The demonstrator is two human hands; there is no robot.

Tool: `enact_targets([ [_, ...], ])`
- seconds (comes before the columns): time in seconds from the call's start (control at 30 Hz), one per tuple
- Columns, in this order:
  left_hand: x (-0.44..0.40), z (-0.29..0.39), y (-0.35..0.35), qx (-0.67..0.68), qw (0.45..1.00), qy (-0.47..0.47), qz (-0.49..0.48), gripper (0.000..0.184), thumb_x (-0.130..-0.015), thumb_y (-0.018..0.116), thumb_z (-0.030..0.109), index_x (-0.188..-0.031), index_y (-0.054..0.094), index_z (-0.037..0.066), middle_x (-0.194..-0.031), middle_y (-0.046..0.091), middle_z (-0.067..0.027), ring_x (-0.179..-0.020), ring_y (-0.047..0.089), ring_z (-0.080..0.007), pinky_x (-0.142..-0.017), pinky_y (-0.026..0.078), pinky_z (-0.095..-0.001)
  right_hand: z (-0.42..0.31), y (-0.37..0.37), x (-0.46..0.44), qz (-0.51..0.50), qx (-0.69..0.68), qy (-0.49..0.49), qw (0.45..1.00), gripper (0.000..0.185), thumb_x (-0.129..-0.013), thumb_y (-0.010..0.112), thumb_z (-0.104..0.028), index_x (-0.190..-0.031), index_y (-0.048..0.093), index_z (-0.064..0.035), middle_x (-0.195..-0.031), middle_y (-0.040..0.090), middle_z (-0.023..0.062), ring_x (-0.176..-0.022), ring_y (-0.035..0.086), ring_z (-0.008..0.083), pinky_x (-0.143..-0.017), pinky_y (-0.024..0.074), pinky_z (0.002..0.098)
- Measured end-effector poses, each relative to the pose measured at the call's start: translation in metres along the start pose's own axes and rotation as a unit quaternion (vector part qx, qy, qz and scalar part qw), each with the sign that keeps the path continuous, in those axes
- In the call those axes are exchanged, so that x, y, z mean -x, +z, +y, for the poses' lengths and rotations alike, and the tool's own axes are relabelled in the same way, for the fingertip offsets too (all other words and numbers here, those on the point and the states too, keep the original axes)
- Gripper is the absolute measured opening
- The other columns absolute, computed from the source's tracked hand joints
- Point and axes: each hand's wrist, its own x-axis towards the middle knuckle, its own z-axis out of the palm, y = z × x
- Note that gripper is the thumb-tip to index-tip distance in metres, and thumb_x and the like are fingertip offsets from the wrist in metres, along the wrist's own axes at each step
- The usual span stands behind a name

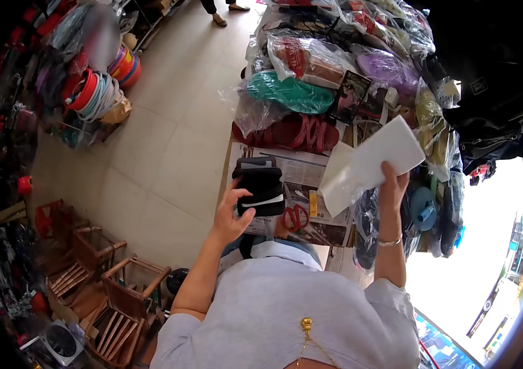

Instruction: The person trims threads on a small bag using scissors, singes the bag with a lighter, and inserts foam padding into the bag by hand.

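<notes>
My left hand (235,212) is at the left side of a black case (259,184) that looks opened out, with pale strips along its parts. The thumb and fingers curve around its lower left edge. What fills the case is too dark to make out. Raised at the right, my right hand (392,187) pinches a white rectangular pad or folded sheet (390,150) by its lower edge. A cream sheet of paper (337,178) lies partly behind it. Red-handled scissors (296,218) and a small yellow box (313,203) rest on newspaper (329,232) between the hands.
Plastic-wrapped shoes (307,55) and dark red sandals (295,133) pile up beyond the newspaper. A teal wrapped item (292,92) lies among them. Wooden chairs (123,301) stand at lower left, and buckets (86,92) at upper left. Another person's feet (219,19) show at the top.
</notes>
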Motion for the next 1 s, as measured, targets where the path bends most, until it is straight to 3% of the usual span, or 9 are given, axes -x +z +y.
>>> enact_targets([
  [0.13,-0.006,-0.001,-0.001,0.015,1.000,0.019,-0.017,0.034,-0.073,0.064,0.005,-0.106,0.055,0.006,-0.132,0.046,-0.0218,-0.126,0.043,-0.0330,-0.105,0.031,-0.0393,0.013,0.068,0.061,-0.250,-0.113,0.116,0.955,0.040,-0.072,0.069,0.011,-0.109,0.060,-0.0027,-0.099,0.064,0.0070,-0.088,0.060,0.0156,-0.078,0.0489,0.0276],
  [0.2,-0.006,-0.001,-0.003,0.030,0.999,0.020,-0.024,0.034,-0.073,0.064,0.005,-0.105,0.055,0.005,-0.131,0.047,-0.0215,-0.124,0.044,-0.0328,-0.104,0.032,-0.0391,0.016,0.105,0.061,-0.362,-0.065,-0.055,0.928,0.030,-0.072,0.072,0.006,-0.099,0.064,-0.0014,-0.102,0.064,0.0097,-0.096,0.058,0.0175,-0.084,0.0464,0.0305],
  [0.5,-0.006,-0.006,-0.005,0.004,0.999,0.046,-0.008,0.038,-0.072,0.067,0.007,-0.107,0.056,0.007,-0.134,0.042,-0.0270,-0.121,0.045,-0.0416,-0.099,0.038,-0.0411,0.041,0.107,0.058,-0.438,0.202,-0.127,0.867,0.031,-0.068,0.070,0.005,-0.097,0.064,-0.0046,-0.097,0.065,0.0069,-0.097,0.059,0.0240,-0.091,0.0430,0.0346],
  [0.67,-0.009,-0.007,-0.006,0.013,0.999,0.043,-0.003,0.038,-0.071,0.068,0.008,-0.108,0.056,0.007,-0.133,0.042,-0.0264,-0.121,0.044,-0.0419,-0.100,0.037,-0.0420,0.025,0.111,0.079,-0.349,0.194,-0.090,0.912,0.059,-0.065,0.072,0.001,-0.120,0.051,-0.0041,-0.122,0.053,0.0161,-0.114,0.051,0.0325,-0.094,0.0408,0.0379],
  [0.73,-0.010,-0.006,-0.005,0.014,0.999,0.049,-0.005,0.038,-0.071,0.068,0.008,-0.108,0.056,0.007,-0.133,0.042,-0.0262,-0.121,0.044,-0.0419,-0.100,0.037,-0.0421,0.004,0.109,0.070,-0.358,0.220,-0.165,0.892,0.073,-0.064,0.074,-0.004,-0.129,0.043,-0.0047,-0.132,0.045,0.0194,-0.119,0.046,0.0348,-0.097,0.0395,0.0396],
  [0.8,-0.009,-0.005,-0.004,0.024,0.998,0.049,-0.010,0.038,-0.071,0.069,0.008,-0.107,0.056,0.007,-0.133,0.042,-0.0260,-0.121,0.044,-0.0421,-0.100,0.037,-0.0421,-0.014,0.108,0.061,-0.391,0.289,-0.361,0.796,0.070,-0.066,0.073,-0.007,-0.131,0.045,-0.0063,-0.134,0.045,0.0165,-0.124,0.044,0.0314,-0.103,0.0357,0.0422],
  [0.83,-0.007,-0.004,-0.005,0.023,0.998,0.048,-0.013,0.038,-0.071,0.069,0.008,-0.107,0.056,0.007,-0.133,0.042,-0.0260,-0.121,0.044,-0.0421,-0.100,0.037,-0.0421,-0.020,0.107,0.058,-0.389,0.288,-0.359,0.798,0.070,-0.066,0.073,-0.007,-0.131,0.045,-0.0063,-0.134,0.045,0.0165,-0.124,0.044,0.0314,-0.103,0.0357,0.0422],
  [0.9,-0.008,-0.002,-0.004,0.008,0.998,0.055,-0.018,0.037,-0.071,0.068,0.008,-0.107,0.056,0.006,-0.133,0.041,-0.0259,-0.121,0.044,-0.0417,-0.099,0.038,-0.0421,-0.028,0.103,0.052,-0.507,0.390,-0.414,0.648,0.070,-0.070,0.071,-0.012,-0.135,0.044,-0.0071,-0.140,0.042,0.0133,-0.129,0.041,0.0281,-0.107,0.0317,0.0433],
  [1.0,-0.008,-0.008,-0.002,0.008,0.998,0.063,-0.013,0.038,-0.071,0.068,0.007,-0.107,0.056,0.006,-0.133,0.041,-0.0257,-0.121,0.044,-0.0417,-0.099,0.038,-0.0424,-0.011,0.098,0.067,-0.550,0.416,-0.350,0.634,0.070,-0.073,0.068,-0.015,-0.138,0.042,-0.0061,-0.143,0.040,0.0106,-0.133,0.037,0.0269,-0.109,0.0277,0.0434],
])
